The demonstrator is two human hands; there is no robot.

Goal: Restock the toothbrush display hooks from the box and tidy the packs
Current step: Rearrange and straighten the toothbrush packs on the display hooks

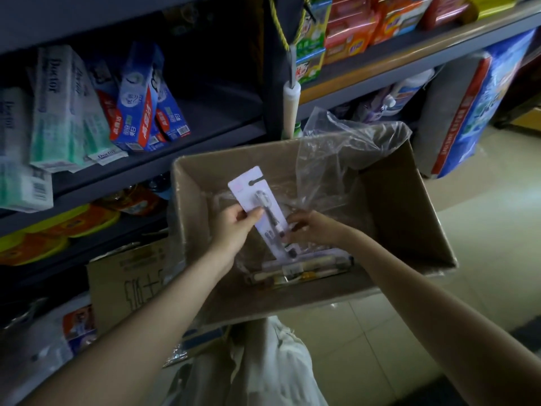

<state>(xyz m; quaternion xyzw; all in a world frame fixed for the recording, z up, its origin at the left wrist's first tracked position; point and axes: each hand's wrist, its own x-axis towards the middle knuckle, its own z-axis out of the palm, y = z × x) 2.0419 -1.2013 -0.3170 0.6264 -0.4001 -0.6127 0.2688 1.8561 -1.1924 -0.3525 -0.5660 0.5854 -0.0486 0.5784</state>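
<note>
On the left, the dark metal shelf (181, 142) carries white-and-green and blue-and-red toothpaste cartons (87, 112); no display hooks can be seen from here. The left hand (234, 227) has its grip closed on a white carded toothbrush blister pack (257, 206), thumb on the front of the card and fingers behind, at about mid-length. The pack stands tilted above the open brown cardboard box (409, 218), its slotted hang hole uppermost. Just to the right, the right hand (310, 227) reaches into the box, fingers curled at the pack's lower part and the crumpled clear plastic bag (336, 159); whether that grip pinches the pack or the film, I cannot tell. More long packs (307, 265) lie flat at the box's near end.

The step looks like lifting one pack free. Best to keep the hold below the hang hole so the slot stays clear, and press the film aside so it does not drag out with the card.
</note>
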